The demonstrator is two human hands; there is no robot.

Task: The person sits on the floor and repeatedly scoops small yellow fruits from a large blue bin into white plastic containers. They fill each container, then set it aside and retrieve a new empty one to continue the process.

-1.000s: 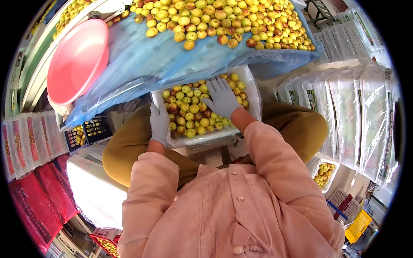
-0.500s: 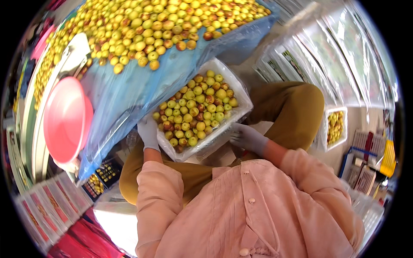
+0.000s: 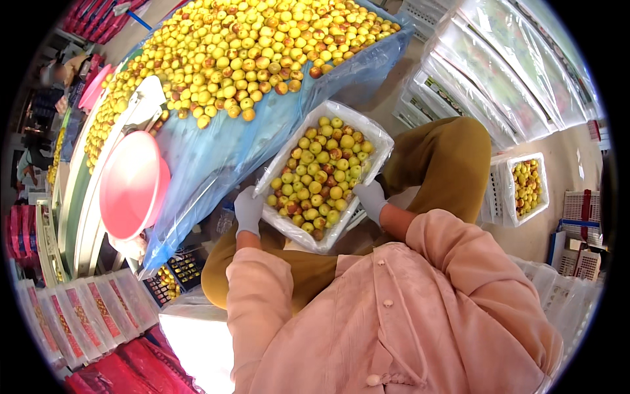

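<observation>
A white crate lined with clear plastic, full of yellow-green jujube-like fruits with reddish patches, sits tilted diagonally at my lap. My left hand, in a grey glove, grips the crate's left corner. My right hand, gloved alike, holds its right edge near the lower corner; some fingertips are hidden by the liner. Just beyond the crate lies a blue plastic sheet bearing a large heap of the same fruit.
A pink basin stands left, beside a pale rail. Plastic-covered crates are stacked at the upper right, with another fruit-filled crate below them. Wrapped boxes line the lower left. Another person is at the far left.
My right hand left the fruit for the crate's edge. The crate has turned and shifted toward the right, both hands now on it. My view has swung, showing more of the heap.
</observation>
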